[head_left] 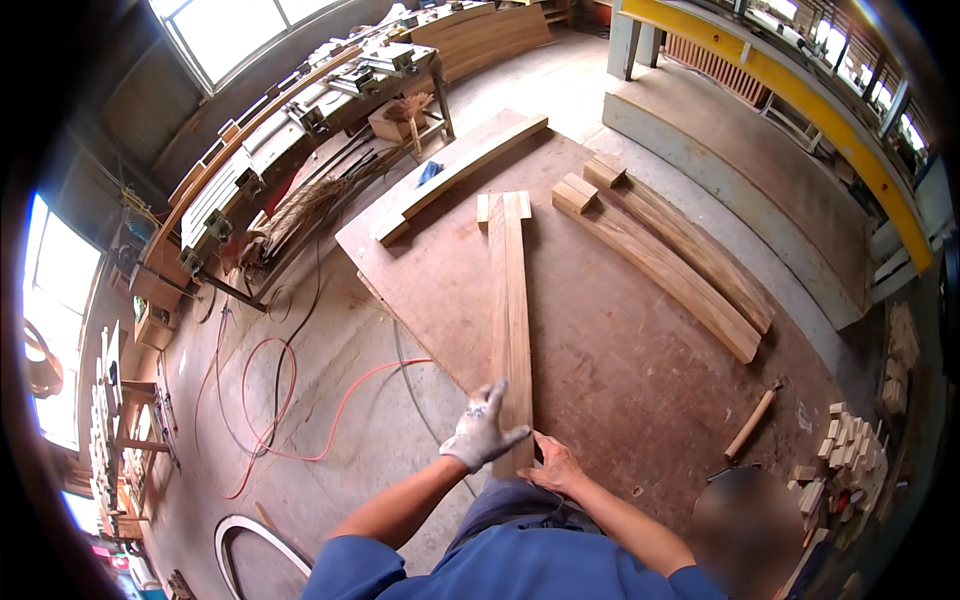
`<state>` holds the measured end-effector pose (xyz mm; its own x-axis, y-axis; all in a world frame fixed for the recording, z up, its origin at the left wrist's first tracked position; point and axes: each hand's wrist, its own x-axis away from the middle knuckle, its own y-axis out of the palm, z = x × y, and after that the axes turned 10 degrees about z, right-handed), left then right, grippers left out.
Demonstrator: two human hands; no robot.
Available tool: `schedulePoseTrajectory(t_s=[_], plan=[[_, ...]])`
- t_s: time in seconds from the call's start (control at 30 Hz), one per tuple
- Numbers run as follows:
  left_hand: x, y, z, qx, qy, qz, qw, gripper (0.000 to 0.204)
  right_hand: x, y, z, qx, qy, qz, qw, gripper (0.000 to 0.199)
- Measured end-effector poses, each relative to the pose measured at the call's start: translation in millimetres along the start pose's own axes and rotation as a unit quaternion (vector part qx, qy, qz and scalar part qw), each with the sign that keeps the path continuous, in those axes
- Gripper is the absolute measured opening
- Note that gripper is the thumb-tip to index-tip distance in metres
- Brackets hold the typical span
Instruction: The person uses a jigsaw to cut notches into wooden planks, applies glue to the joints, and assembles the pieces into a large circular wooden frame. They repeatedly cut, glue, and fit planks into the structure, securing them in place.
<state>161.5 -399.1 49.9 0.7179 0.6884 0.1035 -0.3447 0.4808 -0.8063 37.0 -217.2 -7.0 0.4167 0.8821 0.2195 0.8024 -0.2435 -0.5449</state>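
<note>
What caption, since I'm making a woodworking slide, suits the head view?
Gloved left hand and bare right hand at the near end of a long wooden piece on a brown tabletop.

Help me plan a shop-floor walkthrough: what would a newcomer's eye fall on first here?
Probably the long timber running up the middle of the brown table, with the gloved left hand and bare right hand at its near end. Next, perhaps, the bright yellow bar arching across the upper right. The orange-red hose looping over the floor at left also stands out.
</note>
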Motion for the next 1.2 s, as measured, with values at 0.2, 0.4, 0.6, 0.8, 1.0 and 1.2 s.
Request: schedulePoseTrajectory(t_s=[0.2,0.4,0.6,0.8,1.0,1.2], plan=[[-77,18,24,-0.101,-0.203,0.012,0.974,0.12,-32,-12,-32,-0.077,0.041,-0.049,0.995,0.083],[-149,-17,-26,-0.125,-0.193,0.043,0.972,0.104,-16,-62,51,-0.044,0.145,0.151,0.977,0.06],[-258,-61,-101,-0.22,-0.161,0.052,0.961,0.096,-51,-203,134,0.197,0.161,0.308,0.917,0.064],[-287,-66,-156,-0.246,-0.08,0.11,0.96,0.084,-132,-326,217,0.311,0.289,0.291,0.857,0.099],[-230,-45,-176,-0.256,-0.023,0.182,0.949,0.091,-187,-357,235,0.392,0.308,0.288,0.818,0.114],[-192,-15,-137,-0.25,0.062,0.163,0.952,0.084,-175,-342,211,0.415,0.317,0.21,0.827,0.102]])
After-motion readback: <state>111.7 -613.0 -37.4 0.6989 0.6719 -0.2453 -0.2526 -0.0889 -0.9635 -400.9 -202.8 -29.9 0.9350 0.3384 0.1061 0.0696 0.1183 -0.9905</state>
